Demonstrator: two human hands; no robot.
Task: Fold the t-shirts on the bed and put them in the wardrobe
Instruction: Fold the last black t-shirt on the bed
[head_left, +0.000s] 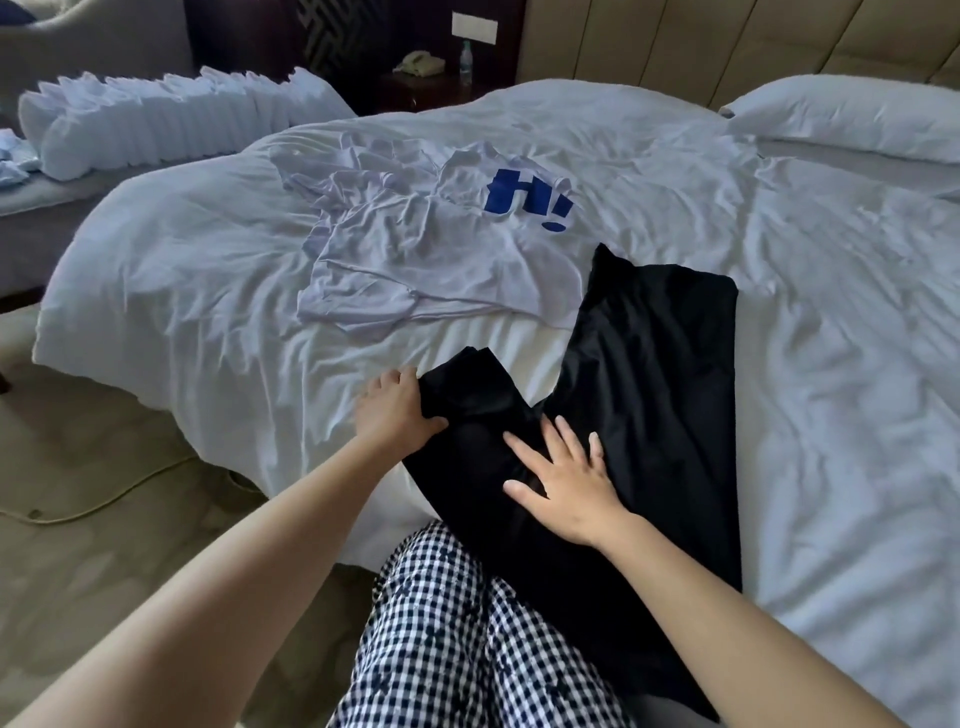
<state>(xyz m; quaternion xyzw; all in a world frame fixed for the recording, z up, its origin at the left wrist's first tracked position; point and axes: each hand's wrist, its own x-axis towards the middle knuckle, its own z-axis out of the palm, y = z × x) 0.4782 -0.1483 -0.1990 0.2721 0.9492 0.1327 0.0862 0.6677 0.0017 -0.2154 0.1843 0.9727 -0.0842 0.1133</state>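
Black t-shirt (649, 364) under flat right hand (563, 488); left hand (395, 410) grips its edge (bunched).

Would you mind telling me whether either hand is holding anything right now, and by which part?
The left hand grips the black t-shirt by its bunched end on the person's left; the right hand only rests flat on it.
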